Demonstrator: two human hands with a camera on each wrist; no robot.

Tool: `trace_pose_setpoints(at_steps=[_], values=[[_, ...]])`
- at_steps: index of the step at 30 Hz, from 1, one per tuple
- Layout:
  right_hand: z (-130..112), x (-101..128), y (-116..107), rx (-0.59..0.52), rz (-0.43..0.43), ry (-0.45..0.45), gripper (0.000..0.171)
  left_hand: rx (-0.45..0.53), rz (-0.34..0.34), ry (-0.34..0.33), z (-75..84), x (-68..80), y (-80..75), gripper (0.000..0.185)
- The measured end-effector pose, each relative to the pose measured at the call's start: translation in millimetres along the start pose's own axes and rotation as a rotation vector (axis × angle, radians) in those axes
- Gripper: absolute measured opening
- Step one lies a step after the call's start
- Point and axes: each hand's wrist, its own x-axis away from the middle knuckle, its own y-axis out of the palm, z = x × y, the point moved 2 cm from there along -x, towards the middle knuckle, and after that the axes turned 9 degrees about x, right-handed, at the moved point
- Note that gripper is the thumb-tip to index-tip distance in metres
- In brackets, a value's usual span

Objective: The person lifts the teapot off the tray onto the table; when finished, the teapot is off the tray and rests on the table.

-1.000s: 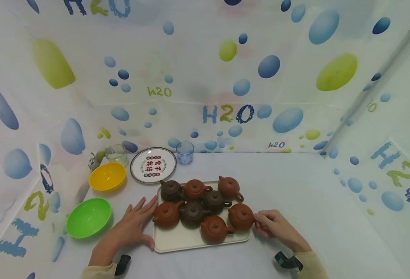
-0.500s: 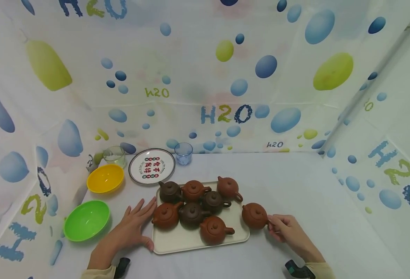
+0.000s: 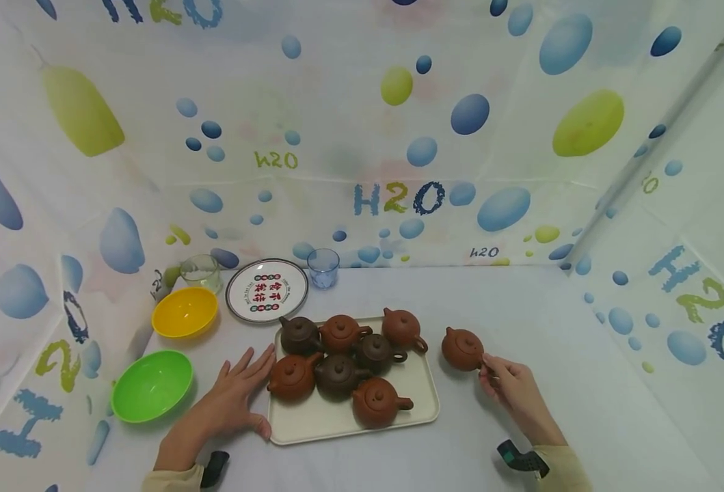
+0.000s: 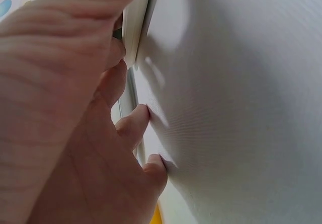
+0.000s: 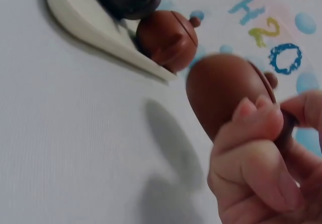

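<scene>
My right hand [image 3: 514,389] pinches the handle of a reddish-brown clay teapot [image 3: 462,349], to the right of the tray. In the right wrist view that teapot [image 5: 226,90] hangs above the white cloth, its shadow apart from it. A cream rectangular tray [image 3: 312,424] bears several small teapots, some reddish-brown, such as the front teapot [image 3: 377,403], and some dark brown, such as the middle teapot [image 3: 338,375]. Spread along the tray's left edge, my left hand [image 3: 229,403] has its thumb and fingertips at the rim. Its fingertips [image 4: 155,159] rest on the cloth in the left wrist view.
Left of the tray stand a green bowl [image 3: 152,387] and a yellow bowl [image 3: 185,313]. Behind are a round plate with red lettering [image 3: 267,290], a clear glass [image 3: 200,272] and a bluish glass [image 3: 323,268]. A patterned curtain [image 3: 337,102] rises behind the table.
My right hand has carried the teapot from the tray's right side out to the right, then slightly away from me. The left hand stays at the tray's edge.
</scene>
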Motion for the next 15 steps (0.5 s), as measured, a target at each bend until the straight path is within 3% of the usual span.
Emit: trace_pose_setpoints(at_steps=[4,15], values=[[-5,-6,6,-0.046,0.065,0.021,0.039,0.022,0.013,0.029,-2.6,-0.7,1.6,0.14],[-17,-30,29,-0.169,0.15,0.079,0.038,-0.043,-0.005,-0.022,5.5,-1.2,-0.6,0.137]])
